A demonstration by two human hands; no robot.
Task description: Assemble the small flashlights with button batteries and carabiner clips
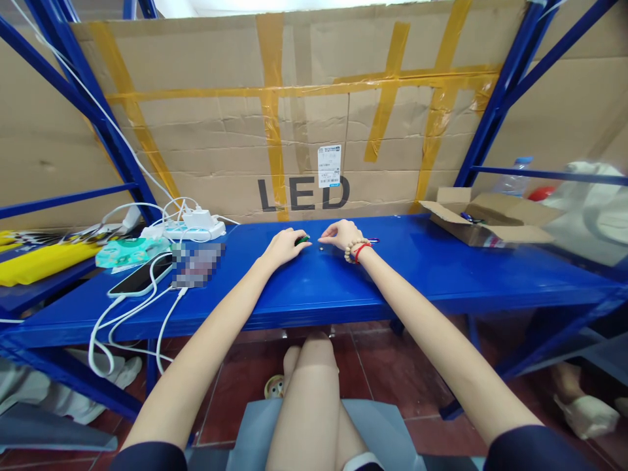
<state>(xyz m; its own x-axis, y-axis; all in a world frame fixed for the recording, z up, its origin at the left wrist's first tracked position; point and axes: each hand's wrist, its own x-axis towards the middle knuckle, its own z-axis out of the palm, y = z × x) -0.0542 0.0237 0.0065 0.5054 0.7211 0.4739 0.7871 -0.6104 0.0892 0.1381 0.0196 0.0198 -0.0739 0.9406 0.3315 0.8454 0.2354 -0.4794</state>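
Over the blue shelf top [304,281], my left hand [284,246] is closed on a small dark green object [301,240], mostly hidden by the fingers. My right hand [342,233] is just to its right, thumb and fingertips pinched together. Whatever may be in that pinch is too small to make out. A tiny metallic piece [321,248] lies on the blue surface below the right fingertips. Beyond my right wrist, a thin purplish stick-like thing [374,241] shows, partly hidden.
An open cardboard box [466,226] with small items stands at the right. On the left are a phone [140,278], white cables, a power strip [196,226] and a teal packet [130,252]. Taped cardboard [220,144] walls off the back; blue posts [505,98] rise at both sides.
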